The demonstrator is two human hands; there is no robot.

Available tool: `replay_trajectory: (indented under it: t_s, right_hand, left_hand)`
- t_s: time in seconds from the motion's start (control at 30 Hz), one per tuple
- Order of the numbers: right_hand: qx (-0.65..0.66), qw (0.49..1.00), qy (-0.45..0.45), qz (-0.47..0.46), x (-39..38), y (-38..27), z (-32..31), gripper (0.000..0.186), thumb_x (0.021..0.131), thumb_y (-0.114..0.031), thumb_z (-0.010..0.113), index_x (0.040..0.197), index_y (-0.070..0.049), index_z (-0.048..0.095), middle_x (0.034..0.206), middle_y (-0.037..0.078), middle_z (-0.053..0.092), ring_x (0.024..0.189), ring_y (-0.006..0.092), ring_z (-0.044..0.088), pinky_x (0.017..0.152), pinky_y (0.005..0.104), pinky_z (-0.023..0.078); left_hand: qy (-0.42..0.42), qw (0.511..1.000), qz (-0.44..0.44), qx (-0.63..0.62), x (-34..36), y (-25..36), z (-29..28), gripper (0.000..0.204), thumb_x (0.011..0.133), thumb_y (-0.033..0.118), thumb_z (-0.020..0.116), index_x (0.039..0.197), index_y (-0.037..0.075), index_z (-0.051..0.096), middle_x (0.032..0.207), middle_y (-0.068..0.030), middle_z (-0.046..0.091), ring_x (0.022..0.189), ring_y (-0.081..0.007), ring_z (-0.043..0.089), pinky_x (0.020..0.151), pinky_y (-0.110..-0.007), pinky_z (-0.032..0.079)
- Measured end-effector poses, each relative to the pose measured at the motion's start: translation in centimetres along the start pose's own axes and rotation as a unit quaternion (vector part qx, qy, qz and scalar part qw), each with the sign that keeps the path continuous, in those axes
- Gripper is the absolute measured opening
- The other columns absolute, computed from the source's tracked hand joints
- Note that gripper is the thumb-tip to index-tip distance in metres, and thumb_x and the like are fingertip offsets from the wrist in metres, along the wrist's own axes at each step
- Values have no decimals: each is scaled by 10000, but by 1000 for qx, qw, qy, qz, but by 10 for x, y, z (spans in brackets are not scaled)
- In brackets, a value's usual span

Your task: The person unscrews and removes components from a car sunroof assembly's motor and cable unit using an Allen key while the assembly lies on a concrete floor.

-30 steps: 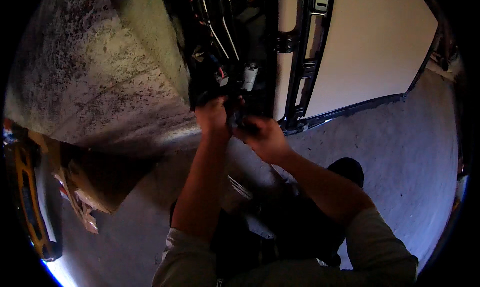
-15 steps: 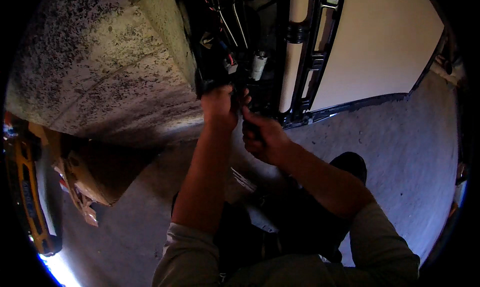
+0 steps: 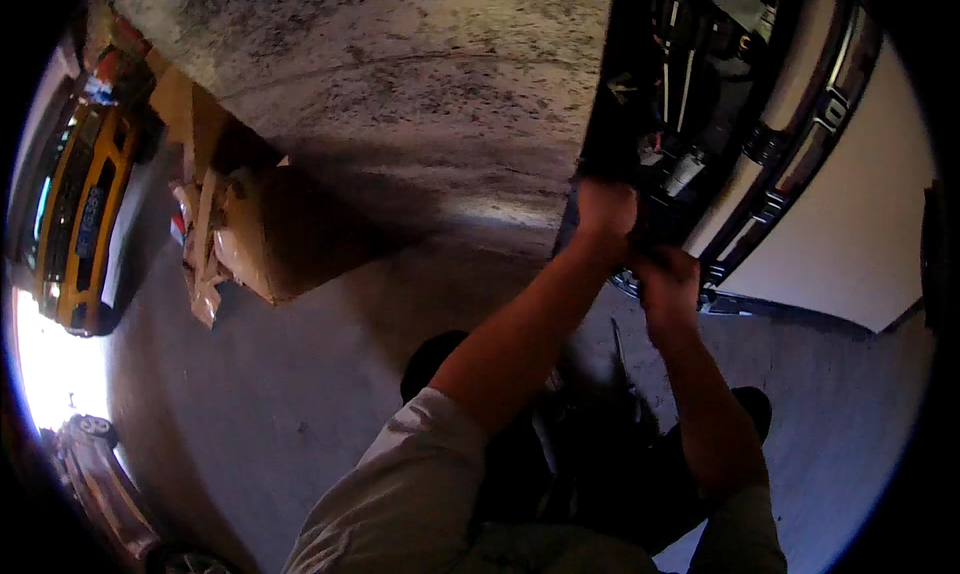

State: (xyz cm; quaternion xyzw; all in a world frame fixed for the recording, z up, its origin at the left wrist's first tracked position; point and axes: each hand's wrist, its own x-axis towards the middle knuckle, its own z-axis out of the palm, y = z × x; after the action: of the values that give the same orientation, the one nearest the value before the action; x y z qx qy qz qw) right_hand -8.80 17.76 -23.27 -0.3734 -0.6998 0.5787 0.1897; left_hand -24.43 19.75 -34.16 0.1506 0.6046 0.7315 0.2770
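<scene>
My left hand (image 3: 605, 209) is up at the dark edge of an open vehicle body section (image 3: 690, 64) with wires, beside a rough mottled surface (image 3: 420, 84). Its fingers are curled into shadow; what they hold is hidden. My right hand (image 3: 668, 284) is just below and right of it, fingers curled round something dark that I cannot make out. A pale cylinder (image 3: 685, 172) sits among the wiring above my hands. To the right are a black slotted trim piece (image 3: 830, 114) and a beige panel (image 3: 840, 254).
A torn cardboard box (image 3: 270, 234) lies on the left on the grey concrete floor (image 3: 260, 394). Farther left stand a yellow vehicle bumper (image 3: 108, 174) and, lower, another car (image 3: 105, 479) beside a bright opening. My legs are below my arms.
The view has swung left, so the wiring section and both hands sit farther right, and the yellow bumper and a car show more. My hands remain curled at the section's lower edge.
</scene>
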Motion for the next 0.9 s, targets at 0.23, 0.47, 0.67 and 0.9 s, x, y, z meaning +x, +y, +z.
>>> replay_trajectory:
  t_s: [0.23,0.47,0.67,0.9]
  right_hand:
    - [-78,984,-20,-160,13,23,-18,188,841,-209,633,931,-44,640,804,134,647,695,252,622,611,370,487]
    - [460,827,-207,248,-11,-6,-10,307,944,-452,520,981,-150,556,668,-26,487,457,94,419,374,229,291]
    - [466,837,-179,224,-7,-2,-1,224,931,-365,584,955,-145,551,629,-43,449,444,62,384,371,209,266]
    - [-66,988,-54,-126,5,8,-5,115,853,-192,643,913,-97,620,703,47,587,551,157,533,498,319,449]
  left_hand:
    - [-50,784,91,612,-5,32,25,206,868,235,556,885,99,710,884,-98,679,780,-205,663,702,-352,513]
    - [-118,935,40,331,-2,23,5,119,832,154,568,848,88,665,805,-88,648,728,-213,640,641,-337,504]
    - [-100,987,-29,119,-18,42,1,96,766,160,636,816,79,627,747,-115,608,681,-279,613,592,-382,494]
    - [-14,814,411,410,-14,22,-17,174,722,193,702,819,74,621,742,-133,599,676,-327,605,600,-404,501]
